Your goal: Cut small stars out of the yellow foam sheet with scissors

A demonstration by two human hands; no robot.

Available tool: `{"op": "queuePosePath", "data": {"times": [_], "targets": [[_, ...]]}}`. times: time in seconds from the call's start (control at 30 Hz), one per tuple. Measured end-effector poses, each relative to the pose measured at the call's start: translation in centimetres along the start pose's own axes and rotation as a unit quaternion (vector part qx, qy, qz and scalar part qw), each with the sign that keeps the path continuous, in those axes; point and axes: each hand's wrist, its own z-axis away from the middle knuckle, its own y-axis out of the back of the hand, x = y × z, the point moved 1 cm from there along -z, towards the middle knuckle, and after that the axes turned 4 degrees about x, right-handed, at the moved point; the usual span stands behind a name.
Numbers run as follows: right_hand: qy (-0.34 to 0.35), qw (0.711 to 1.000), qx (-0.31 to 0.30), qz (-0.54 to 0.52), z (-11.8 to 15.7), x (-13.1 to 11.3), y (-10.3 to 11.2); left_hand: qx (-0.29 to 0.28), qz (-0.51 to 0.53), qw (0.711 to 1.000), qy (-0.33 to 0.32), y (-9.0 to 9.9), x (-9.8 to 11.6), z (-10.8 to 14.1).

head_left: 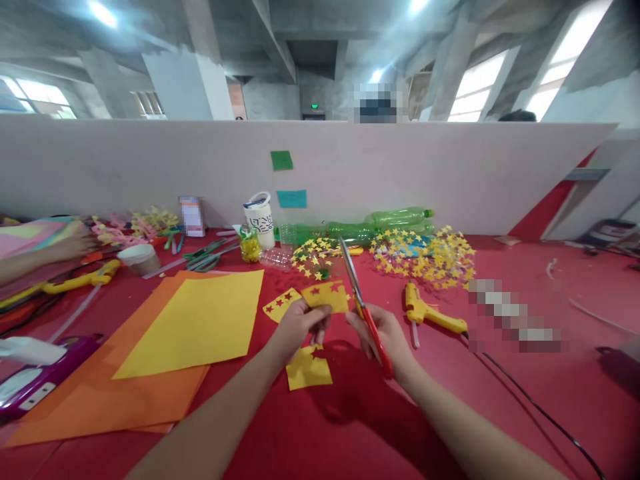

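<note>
My left hand (pixel 301 321) pinches a piece of yellow paper (pixel 329 298) with star-shaped holes in it. My right hand (pixel 384 335) is closed on red-handled scissors (pixel 356 283), whose blades point up and away, just right of the held paper. Another yellow strip with star holes (pixel 281 305) lies behind my left hand. A cut yellow scrap (pixel 309 371) rests on the red table (pixel 320 440) below that hand. Small yellow stars (pixel 425 257) stand in clusters beyond my hands.
Yellow sheet (pixel 200 327) on orange sheets (pixel 110 400), left. Yellow glue gun (pixel 433 313) with a black cord, right. Green plastic bottles (pixel 400 217) and a white cup (pixel 260 223) near the partition (pixel 150 160). Purple power strip (pixel 55 373) at far left; another person's arm (pixel 45 257) above it.
</note>
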Motion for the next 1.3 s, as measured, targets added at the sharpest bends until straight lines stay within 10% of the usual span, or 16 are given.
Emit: {"op": "queuePosePath", "data": {"times": [0.33, 0.8, 1.3], "targets": [[0.061, 0.971, -0.088, 0.213, 0.1, 0.3, 0.3, 0.194, 0.146, 0.962, -0.123, 2.9, 2.5, -0.4], [0.028, 0.972, -0.151, 0.175, 0.6, -0.8, 0.1, 0.119, 0.099, 0.982, -0.111, 2.0, 2.8, 0.4], [-0.025, 0.974, -0.169, 0.150, 0.9, -0.7, -0.2, 0.179, 0.000, 0.975, -0.131, 2.2, 2.6, 0.2]]}}
